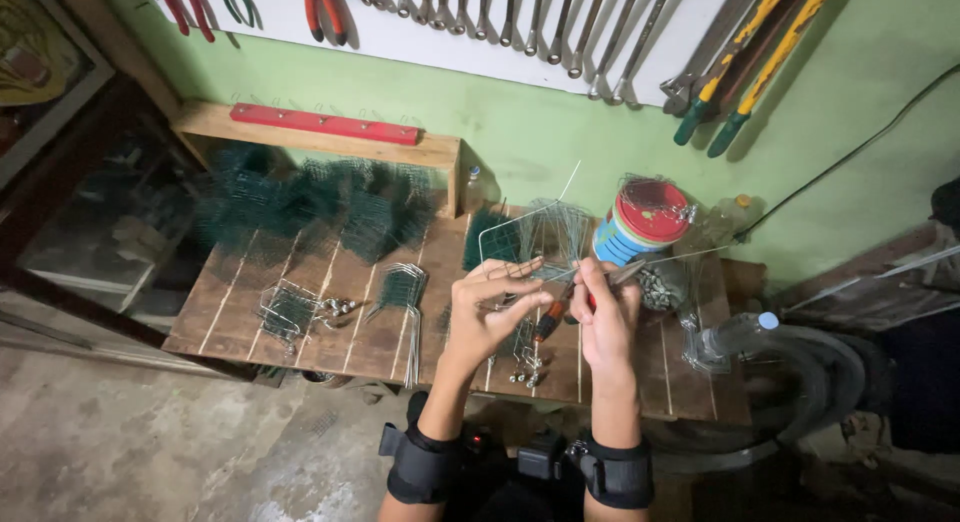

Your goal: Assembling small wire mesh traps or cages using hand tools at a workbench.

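A thin wire frame (527, 244) stood over the middle of the wooden workbench (240, 312), held up between both hands; its long side ran roughly left to right, with one loose wire end pointing up and to the right toward the green wall (520, 132). The left hand (487, 309) was half open, fingers spread and curled, fingertips pinching the lower edge of the frame. The right hand (606, 317) was closed around a pair of pliers (585, 294) with red-orange handles, the handles slanting down to the left and the nose pointing up to the right along the wire. Whether the pliers' nose actually gripped the wire was too small to make out.

Dark green mesh pieces (310, 207) lay piled across the back left of the bench, their shapes blurring together. Bent wire bundles (402, 287) and a small finished wire piece (290, 310) lay in front of them. A round container with a red lid (645, 220) stood at the back right, next to a clear bag of small metal bits (657, 287). A plastic bottle (735, 334) lay at the bench's right edge. Wrenches (520, 22) and long-handled cutters (745, 67) hung on a white board above, cut off by the top edge. The floor was bare grey concrete (150, 442)
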